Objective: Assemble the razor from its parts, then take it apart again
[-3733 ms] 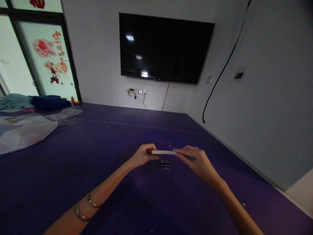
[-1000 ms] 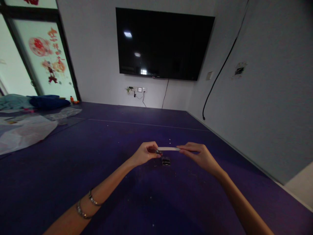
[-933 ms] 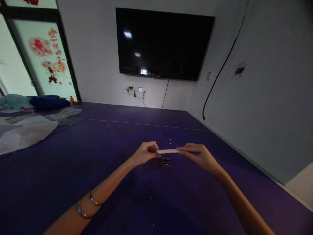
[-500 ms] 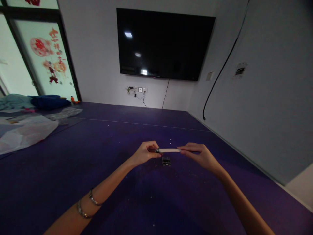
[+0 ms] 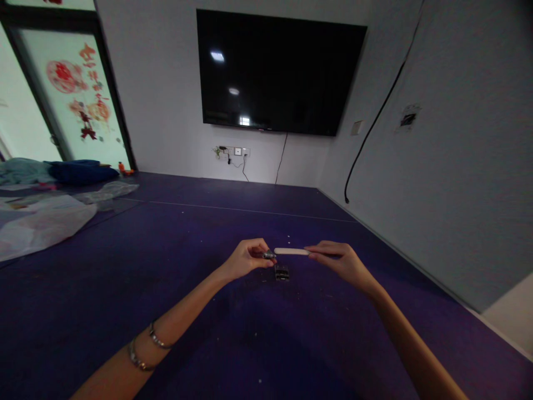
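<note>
1. Pinched by thumb and fingers of the right hand (image 5: pixel 337 260) is a slim, pale cream strip with a rounded free end (image 5: pixel 290 251), held roughly level and pointing toward the other hand.
2. Between its own thumb and fingers, the left hand (image 5: pixel 249 261) pinches a small, shiny, silver-and-dark piece (image 5: pixel 268 255). The strip's tip is right beside this piece; whether they touch I cannot tell.
3. Two silvery metal bracelets (image 5: pixel 141 365) circle the left forearm.
4. Just below the hands, a small black case with a clear edge (image 5: pixel 282 273) lies on a dark purple flat surface (image 5: pixel 200 333) dotted with white flecks. Any lettering on the case is too small to read.
5. Farther off at the left lie a crumpled, whitish plastic sheet (image 5: pixel 54 228), a pale teal cloth (image 5: pixel 20 171), a dark blue cloth (image 5: pixel 81 173) and a little orange object (image 5: pixel 121 167).
6. A black cable (image 5: pixel 375 122) hangs along the right wall.
7. On the far wall, a wide black television (image 5: pixel 283 72) hangs above a white socket strip (image 5: pixel 237 151); a tiny mark on its lower frame is illegible.
8. Red and orange decals (image 5: pixel 64 76), including a column of Chinese-style characters too blurred to read, mark the dark-framed glass door (image 5: pixel 37 66).
</note>
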{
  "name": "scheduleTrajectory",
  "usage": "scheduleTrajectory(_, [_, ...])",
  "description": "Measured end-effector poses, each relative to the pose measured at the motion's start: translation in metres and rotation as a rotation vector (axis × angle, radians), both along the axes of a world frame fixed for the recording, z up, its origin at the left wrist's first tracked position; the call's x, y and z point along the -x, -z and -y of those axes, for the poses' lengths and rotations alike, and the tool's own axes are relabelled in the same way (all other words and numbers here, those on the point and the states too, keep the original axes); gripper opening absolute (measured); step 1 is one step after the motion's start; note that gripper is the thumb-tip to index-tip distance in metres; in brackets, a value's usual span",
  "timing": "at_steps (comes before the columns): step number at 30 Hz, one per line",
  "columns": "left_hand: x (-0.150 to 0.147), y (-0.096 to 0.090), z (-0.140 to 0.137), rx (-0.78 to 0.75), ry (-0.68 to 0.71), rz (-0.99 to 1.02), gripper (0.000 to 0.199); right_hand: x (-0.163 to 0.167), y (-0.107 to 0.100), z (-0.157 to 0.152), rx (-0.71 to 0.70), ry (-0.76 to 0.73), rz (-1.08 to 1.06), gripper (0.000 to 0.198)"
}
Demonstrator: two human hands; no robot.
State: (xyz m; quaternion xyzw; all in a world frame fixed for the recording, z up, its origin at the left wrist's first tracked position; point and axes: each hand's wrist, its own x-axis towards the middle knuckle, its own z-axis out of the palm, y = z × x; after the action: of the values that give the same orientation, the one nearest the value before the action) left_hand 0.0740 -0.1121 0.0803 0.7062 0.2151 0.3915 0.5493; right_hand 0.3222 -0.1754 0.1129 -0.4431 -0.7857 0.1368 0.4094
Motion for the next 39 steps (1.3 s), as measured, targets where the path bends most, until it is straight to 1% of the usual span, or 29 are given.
scheduleTrajectory(5, [-0.0002,0.0006,-0.001,-0.015,-0.034,-0.022,0.019,0.0003,-0.0019,0.0015,0.013,-0.037,0.026,0.025])
scheduleTrajectory(11, [0.0005,0.0009,-0.0004,-0.018,-0.009,-0.015,0.019,-0.002,-0.0024,0.0012,-0.013,0.016,0.022,0.025])
scheduleTrajectory(16, [-0.0001,0.002,-0.0012,-0.034,-0.031,-0.03,0.019,-0.0004,-0.0036,0.0017,0.007,-0.026,0.048,0.024])
scheduleTrajectory(22, [-0.0006,0.001,0.0002,-0.015,-0.015,-0.028,0.02,-0.0009,-0.004,0.0018,-0.013,0.01,0.019,0.024])
scheduleTrajectory(28, [-0.0011,0.0025,-0.0003,-0.036,-0.024,-0.032,0.019,0.0028,-0.0097,0.0076,0.015,-0.05,0.056,0.025])
scheduleTrajectory(34, [0.0001,0.0045,-0.0009,-0.031,0.01,-0.028,0.019,0.0014,-0.0081,0.0058,-0.009,0.033,0.054,0.024])
scheduleTrajectory(39, [-0.0002,0.006,-0.0016,-0.028,-0.011,-0.049,0.018,0.0075,-0.0102,0.0097,-0.004,-0.02,0.079,0.024])
